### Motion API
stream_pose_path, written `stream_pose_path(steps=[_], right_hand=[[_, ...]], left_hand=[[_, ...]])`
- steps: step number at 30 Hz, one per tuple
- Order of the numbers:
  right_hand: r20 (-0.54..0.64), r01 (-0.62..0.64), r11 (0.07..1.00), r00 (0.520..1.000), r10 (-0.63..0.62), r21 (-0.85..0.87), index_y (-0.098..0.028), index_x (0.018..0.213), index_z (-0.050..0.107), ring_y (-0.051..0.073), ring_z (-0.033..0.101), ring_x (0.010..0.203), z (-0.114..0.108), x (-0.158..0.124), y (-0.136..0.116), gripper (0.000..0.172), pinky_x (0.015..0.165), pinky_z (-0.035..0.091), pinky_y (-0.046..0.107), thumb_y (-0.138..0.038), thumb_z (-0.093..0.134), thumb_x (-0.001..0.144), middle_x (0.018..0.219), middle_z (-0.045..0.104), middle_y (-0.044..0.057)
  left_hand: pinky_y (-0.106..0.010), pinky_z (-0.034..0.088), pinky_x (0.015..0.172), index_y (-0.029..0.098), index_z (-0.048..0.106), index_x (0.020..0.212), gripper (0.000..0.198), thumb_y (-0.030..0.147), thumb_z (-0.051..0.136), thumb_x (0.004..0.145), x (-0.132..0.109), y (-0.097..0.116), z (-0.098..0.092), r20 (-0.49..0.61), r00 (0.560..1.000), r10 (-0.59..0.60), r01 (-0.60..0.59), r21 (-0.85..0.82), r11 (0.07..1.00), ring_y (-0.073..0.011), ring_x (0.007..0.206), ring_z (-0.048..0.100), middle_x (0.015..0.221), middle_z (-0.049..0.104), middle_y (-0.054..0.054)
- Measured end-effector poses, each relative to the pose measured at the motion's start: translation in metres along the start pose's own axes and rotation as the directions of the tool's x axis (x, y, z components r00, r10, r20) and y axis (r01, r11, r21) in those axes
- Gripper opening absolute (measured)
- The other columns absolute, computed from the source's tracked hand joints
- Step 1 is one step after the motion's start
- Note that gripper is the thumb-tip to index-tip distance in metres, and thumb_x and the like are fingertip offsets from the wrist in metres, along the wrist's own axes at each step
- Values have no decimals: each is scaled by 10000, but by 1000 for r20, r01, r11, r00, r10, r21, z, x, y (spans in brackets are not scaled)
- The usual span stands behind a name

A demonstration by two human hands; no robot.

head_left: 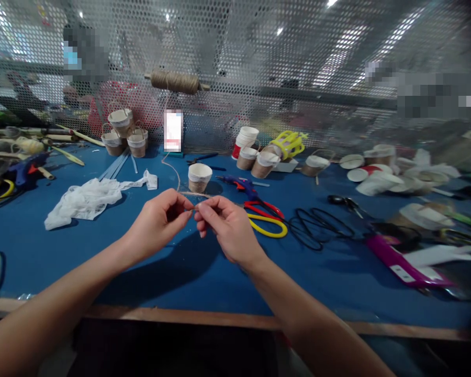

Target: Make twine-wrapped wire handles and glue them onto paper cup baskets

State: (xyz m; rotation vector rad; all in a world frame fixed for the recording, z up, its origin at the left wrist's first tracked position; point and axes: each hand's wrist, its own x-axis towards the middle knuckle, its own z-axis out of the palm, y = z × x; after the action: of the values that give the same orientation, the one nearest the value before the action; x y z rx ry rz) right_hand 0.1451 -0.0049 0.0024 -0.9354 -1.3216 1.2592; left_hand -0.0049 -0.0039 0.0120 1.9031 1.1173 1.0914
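Observation:
My left hand and my right hand meet over the blue table, each pinching a piece of twine between thumb and forefinger. The strand loops behind my fingers, and a length runs up toward the twine spool on the mesh panel. Just beyond my hands stands a small cup, white at the rim and wrapped in brown below. Close to my right hand lie scissors with red and yellow handles, and a blue glue gun is behind them.
Crumpled white cloth lies to the left. Brown-wrapped cups with handles are stacked at the back left, with more cups at the back right. A black cable coils on the right, near a purple tool. The perforated panel rises behind.

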Motion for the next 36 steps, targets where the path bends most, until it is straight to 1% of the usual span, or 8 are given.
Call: stream_pose_path(steps=[7,17,20,26,28,30,31,36], right_hand=[[0,-121,976,992,123,180,-149,687,537,59,492,464,2,1,0,174,413,393,188,-293,634,690,575,567,-30],[62,-217,946,976,209,241,-140,669,520,54,479,447,3,4,0,188,404,375,180,-294,624,696,554,548,-36],[84,-271,950,962,261,154,-139,684,512,50,465,447,-1,8,4,166,404,373,175,-280,552,760,559,526,-34],[57,-313,902,937,344,-297,-140,697,505,82,503,475,-20,26,-1,197,446,416,216,-281,463,827,602,542,12],[60,-157,700,960,275,-697,-144,761,533,113,566,578,-35,31,-12,177,534,450,234,-283,452,835,699,603,46],[59,7,251,977,203,-968,-162,910,551,143,598,773,-53,33,-22,158,685,449,245,-224,423,843,857,638,61],[27,0,134,980,197,-991,-152,954,554,180,586,871,-63,33,-24,177,750,430,276,-174,439,820,939,631,87],[-128,-86,-151,947,294,-985,-18,983,565,319,548,960,-106,27,-12,304,758,409,360,-13,482,691,1017,578,247]], left_hand=[[-253,428,583,152,551,843,121,241,498,782,0,-5,1,-48,998,50,-46,84,995,-124,653,527,748,582,-37],[-207,359,527,139,537,749,94,233,543,742,3,-4,-1,63,989,-137,149,-265,953,-71,555,447,655,521,24],[-199,323,491,137,547,746,99,229,573,718,4,-6,-5,86,975,-204,221,-322,920,-60,519,404,624,502,34],[-193,302,469,131,565,715,134,212,642,642,9,-9,-13,95,937,-337,339,-492,802,-52,481,399,564,499,38],[-191,297,465,128,566,705,139,207,651,629,10,-10,-15,98,926,-364,360,-516,777,-52,474,405,554,505,34],[-191,300,466,126,566,696,138,204,655,624,11,-10,-17,97,923,-374,366,-526,767,-55,474,413,541,508,31],[-191,302,466,126,564,690,136,202,656,622,11,-11,-18,94,923,-372,363,-532,765,-56,473,414,535,508,30],[-192,302,464,127,570,697,137,200,659,623,10,-11,-17,108,921,-375,371,-544,753,-58,477,420,551,520,25]])
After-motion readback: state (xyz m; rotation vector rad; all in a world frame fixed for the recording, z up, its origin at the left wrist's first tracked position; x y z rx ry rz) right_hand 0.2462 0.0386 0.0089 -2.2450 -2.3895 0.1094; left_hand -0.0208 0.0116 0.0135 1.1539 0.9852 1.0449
